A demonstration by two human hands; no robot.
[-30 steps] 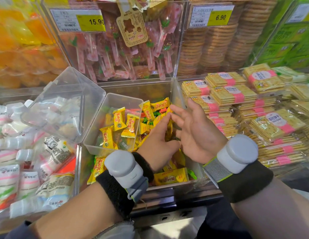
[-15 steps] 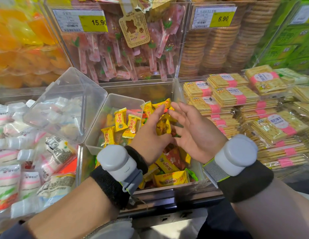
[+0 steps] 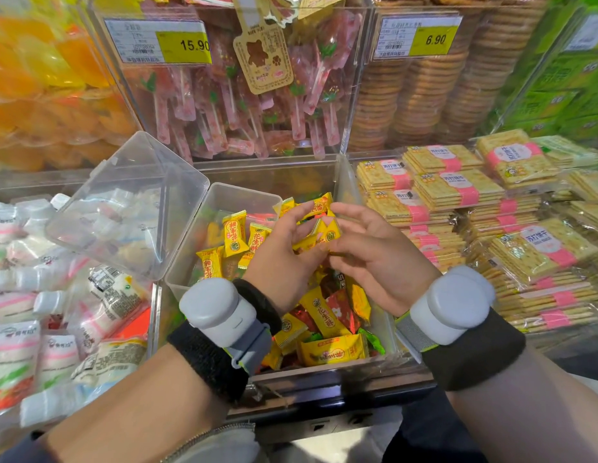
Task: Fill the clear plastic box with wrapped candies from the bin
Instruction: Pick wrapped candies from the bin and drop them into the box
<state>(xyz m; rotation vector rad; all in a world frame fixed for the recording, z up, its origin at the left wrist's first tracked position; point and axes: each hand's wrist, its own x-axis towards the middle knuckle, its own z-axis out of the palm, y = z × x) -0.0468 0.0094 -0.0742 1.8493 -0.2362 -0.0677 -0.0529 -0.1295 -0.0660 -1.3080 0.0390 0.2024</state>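
Head view: left hand (image 3: 284,259) and right hand (image 3: 374,259) together cupped yellow wrapped candies (image 3: 319,228) above the bin (image 3: 337,369), clear plastic box (image 3: 224,202) rim at nine o'clock.

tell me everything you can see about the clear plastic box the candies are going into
The clear plastic box is a see-through, rectangular tub with rounded corners and a thin rim. Its hinged lid stands open, tilted up and leftward over the white packets. The box sits in the left part of the bin, partly filled with yellow wrapped candies. The left hand crosses over its right side, hiding that edge, and the wrist covers part of its near wall. Whether the hand touches it is unclear.
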